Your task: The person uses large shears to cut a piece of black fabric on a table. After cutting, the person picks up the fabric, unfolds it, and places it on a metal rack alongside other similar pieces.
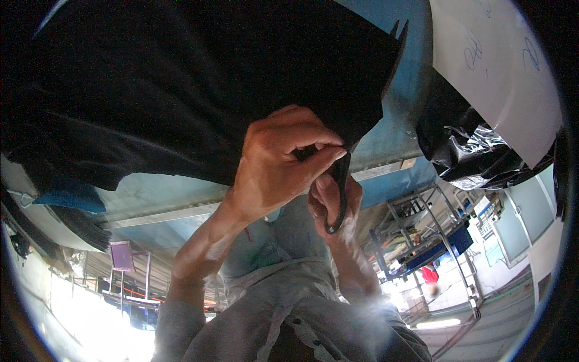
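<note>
A large sheet of black fabric [181, 84] spreads over the work table and hangs past its near edge. My left hand [283, 160] is closed in a pinch, thumb against forefinger, on the fabric's right edge. Just below it, my right hand [335, 202] is curled around the looped black handle of what look like scissors [341, 208]. Two dark pointed tips stick out beyond the fabric at the upper right, in line with that handle. The middle of the scissors is hidden by the fabric and my left fingers.
The pale blue table [386, 136] has a metal front edge close to my body. White paper with pen marks [488, 66] and shiny black plastic [470, 148] lie to the right. A metal-framed cart [422, 238] stands at lower right, a purple-backed chair [122, 256] at lower left.
</note>
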A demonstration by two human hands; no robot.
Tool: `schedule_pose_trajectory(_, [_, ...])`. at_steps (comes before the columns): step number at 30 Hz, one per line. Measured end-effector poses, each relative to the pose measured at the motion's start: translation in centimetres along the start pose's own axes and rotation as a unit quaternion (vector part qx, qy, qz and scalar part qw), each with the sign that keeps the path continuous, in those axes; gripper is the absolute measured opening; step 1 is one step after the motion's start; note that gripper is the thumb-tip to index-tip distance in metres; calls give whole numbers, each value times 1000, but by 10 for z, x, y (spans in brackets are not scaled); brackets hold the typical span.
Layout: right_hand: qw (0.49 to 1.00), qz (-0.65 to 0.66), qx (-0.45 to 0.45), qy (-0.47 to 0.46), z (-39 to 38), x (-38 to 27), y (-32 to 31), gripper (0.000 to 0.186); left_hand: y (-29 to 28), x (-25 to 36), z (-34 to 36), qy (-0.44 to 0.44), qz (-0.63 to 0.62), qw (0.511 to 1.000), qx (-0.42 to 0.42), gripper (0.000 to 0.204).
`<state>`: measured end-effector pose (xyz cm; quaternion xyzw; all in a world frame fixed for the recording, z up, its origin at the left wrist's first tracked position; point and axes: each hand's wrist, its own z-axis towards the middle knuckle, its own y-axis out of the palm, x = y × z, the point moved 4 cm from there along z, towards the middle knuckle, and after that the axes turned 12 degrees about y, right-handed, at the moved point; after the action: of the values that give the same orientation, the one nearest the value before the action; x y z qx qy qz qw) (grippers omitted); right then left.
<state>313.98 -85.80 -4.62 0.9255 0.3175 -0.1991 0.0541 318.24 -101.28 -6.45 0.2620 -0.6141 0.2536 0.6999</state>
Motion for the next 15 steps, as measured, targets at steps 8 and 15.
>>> schedule_pose_trajectory(8, [1000, -25, 13, 11, 1, 0, -1, 26, -1, -2, -2, -2, -2, 1000, 2, 11])
schedule_pose_trajectory(15, [999, 24, 22, 18, 1, 0, 1, 28, -1, 0, -1, -6, 1, 1000, 0, 11])
